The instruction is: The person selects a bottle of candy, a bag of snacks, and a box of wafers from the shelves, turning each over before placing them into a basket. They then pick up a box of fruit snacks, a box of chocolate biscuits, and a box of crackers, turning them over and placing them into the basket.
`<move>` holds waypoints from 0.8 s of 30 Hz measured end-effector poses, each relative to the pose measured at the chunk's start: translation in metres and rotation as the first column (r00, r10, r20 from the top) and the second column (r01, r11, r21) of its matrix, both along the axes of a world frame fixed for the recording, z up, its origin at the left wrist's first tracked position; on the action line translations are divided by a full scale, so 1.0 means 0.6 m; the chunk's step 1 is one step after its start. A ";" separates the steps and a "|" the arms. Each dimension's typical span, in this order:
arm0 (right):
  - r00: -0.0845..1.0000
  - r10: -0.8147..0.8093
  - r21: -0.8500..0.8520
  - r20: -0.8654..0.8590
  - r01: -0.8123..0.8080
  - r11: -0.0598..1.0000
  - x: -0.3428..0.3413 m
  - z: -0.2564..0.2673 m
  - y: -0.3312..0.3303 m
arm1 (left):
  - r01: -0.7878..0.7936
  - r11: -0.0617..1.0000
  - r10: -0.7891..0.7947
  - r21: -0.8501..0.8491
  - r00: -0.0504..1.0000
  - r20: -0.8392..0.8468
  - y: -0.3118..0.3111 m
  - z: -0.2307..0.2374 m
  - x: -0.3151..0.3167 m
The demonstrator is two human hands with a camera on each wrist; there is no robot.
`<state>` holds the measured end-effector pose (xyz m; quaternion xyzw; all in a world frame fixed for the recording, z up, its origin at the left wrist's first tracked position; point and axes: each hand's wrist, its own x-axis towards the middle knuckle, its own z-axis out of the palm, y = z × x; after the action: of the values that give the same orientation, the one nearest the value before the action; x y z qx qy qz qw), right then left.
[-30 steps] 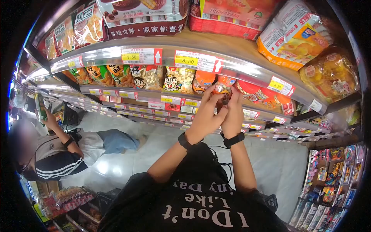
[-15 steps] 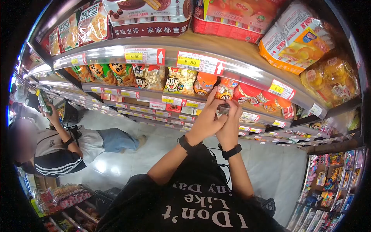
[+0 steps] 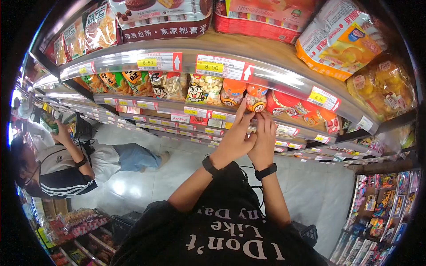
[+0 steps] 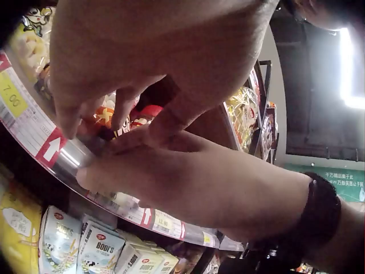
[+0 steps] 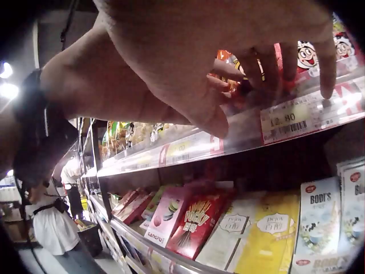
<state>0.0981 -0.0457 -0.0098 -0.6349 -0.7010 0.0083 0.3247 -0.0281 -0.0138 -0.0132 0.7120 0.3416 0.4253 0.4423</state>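
A small clear jar with an orange lid (image 3: 256,95) stands at the front of the snack shelf, a similar orange-lidded jar (image 3: 232,92) close by on its left. My left hand (image 3: 231,142) reaches up to the jar with its index finger extended, its fingertip at the jar's lower left side. Just below the jar, my right hand (image 3: 262,144) has its fingers stretched out over the shelf's front edge. The two hands are close together, and the left thumb overlaps the right hand in the head view. In the right wrist view, the right fingers lie over a price strip (image 5: 293,119).
Bagged snacks (image 3: 204,91) line the shelf to the left; red-lidded jars (image 3: 283,102) sit right of the hands. Larger packs (image 3: 339,40) fill the shelf above. Below are boxed biscuits (image 5: 319,222). Another person (image 3: 66,164) stands in the aisle at left.
Both hands have drawn back from around the orange-lidded jar toward the shelf edge, uncovering its front. The jar stays in nearly the same spot.
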 end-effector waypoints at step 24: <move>0.999 0.018 -0.013 -0.050 -0.019 1.000 0.006 -0.019 0.001 | -0.066 0.998 0.067 0.017 0.996 -0.066 0.008 0.004 0.007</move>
<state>0.1018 -0.0448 -0.0210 -0.6301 -0.6986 0.0317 0.3376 -0.0238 -0.0089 -0.0108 0.7171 0.3763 0.4183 0.4112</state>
